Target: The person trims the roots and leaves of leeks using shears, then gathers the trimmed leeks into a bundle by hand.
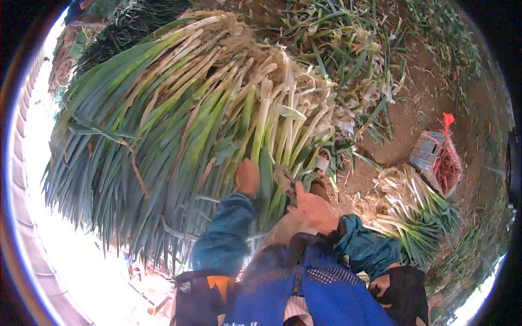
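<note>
A large heap of leeks [163, 125] fills the middle and left, white root ends up and to the right, dark green leaves down to the left. My left hand [248, 177] is closed at the lower right part of this heap, its fingers round a leek [253, 138] and partly sunk among the leaves. To its right, my right hand [314, 211] is bent with the index finger reaching forward. A dark narrow object [292, 194] shows at its fingers; its kind is not clear. Both hands are close to my lap.
A smaller pile of trimmed leeks [413, 209] lies on the soil at the right. Beside it is a bag with red ties [447, 157] and a blue printed side. Loose leaf scraps [348, 49] cover the ground at the top.
</note>
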The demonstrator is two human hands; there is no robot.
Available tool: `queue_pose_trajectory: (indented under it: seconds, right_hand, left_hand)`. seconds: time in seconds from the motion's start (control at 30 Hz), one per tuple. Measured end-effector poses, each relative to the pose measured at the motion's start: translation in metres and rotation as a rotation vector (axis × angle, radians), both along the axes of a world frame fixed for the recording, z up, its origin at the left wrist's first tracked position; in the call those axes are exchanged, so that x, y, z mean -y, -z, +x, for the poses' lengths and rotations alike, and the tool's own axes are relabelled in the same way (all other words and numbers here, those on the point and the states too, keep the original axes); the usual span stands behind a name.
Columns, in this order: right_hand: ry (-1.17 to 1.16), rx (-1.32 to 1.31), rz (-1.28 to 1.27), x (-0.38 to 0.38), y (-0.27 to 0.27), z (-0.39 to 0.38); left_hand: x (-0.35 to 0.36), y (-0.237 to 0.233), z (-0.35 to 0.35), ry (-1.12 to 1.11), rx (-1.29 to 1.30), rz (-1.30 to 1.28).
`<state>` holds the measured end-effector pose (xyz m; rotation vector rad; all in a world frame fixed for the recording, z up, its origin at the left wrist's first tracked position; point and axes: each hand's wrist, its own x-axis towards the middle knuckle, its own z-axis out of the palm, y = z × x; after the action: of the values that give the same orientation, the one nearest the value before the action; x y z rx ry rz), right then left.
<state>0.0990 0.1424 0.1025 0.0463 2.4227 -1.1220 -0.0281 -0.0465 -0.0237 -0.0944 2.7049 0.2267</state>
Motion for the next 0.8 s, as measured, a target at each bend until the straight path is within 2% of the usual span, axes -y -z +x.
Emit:
queue_pose_trajectory:
  seconds: [0.03, 0.13, 0.2, 0.23, 0.3, 0.4, 0.5, 0.57, 0.63, 0.7, 0.8]
  right_hand:
    - [0.015, 0.122, -0.063, -0.002, -0.015, -0.006]
    - [-0.052, 0.178, 0.086, 0.014, 0.029, -0.015]
    - [0.065, 0.077, 0.119, 0.004, 0.051, -0.034]
    - [0.125, 0.025, 0.136, 0.000, 0.051, -0.044]
    - [0.097, 0.091, 0.152, -0.004, 0.027, -0.049]
    - [0.042, 0.066, 0.069, -0.001, -0.010, -0.023]
    - [-0.013, 0.129, 0.058, 0.007, -0.024, -0.012]
    - [-0.045, 0.158, 0.145, 0.015, 0.004, -0.032]
    - [0.059, 0.096, 0.158, 0.004, 0.029, -0.065]
    - [0.103, 0.025, 0.142, 0.000, 0.040, -0.068]
    - [0.082, 0.032, 0.119, -0.006, 0.033, -0.055]
  left_hand:
    - [0.001, 0.003, 0.008, -0.030, 0.023, 0.040]
    - [0.004, 0.004, 0.015, -0.061, 0.089, 0.181]
    - [0.018, 0.001, 0.005, 0.007, 0.139, 0.293]
    - [0.029, 0.009, 0.002, -0.067, 0.193, 0.484]
    - [0.050, 0.021, 0.006, -0.220, 0.307, 0.861]
    - [0.046, -0.034, 0.003, -0.273, 0.457, 0.888]
    - [0.065, -0.029, 0.029, -0.280, 0.544, 0.773]
    - [0.102, 0.013, 0.077, 0.072, 0.364, 0.849]
    - [0.107, 0.013, 0.087, 0.106, 0.355, 0.865]
    - [0.081, -0.041, 0.081, -0.180, 0.532, 0.829]
    - [0.060, -0.069, 0.072, -0.261, 0.589, 0.711]
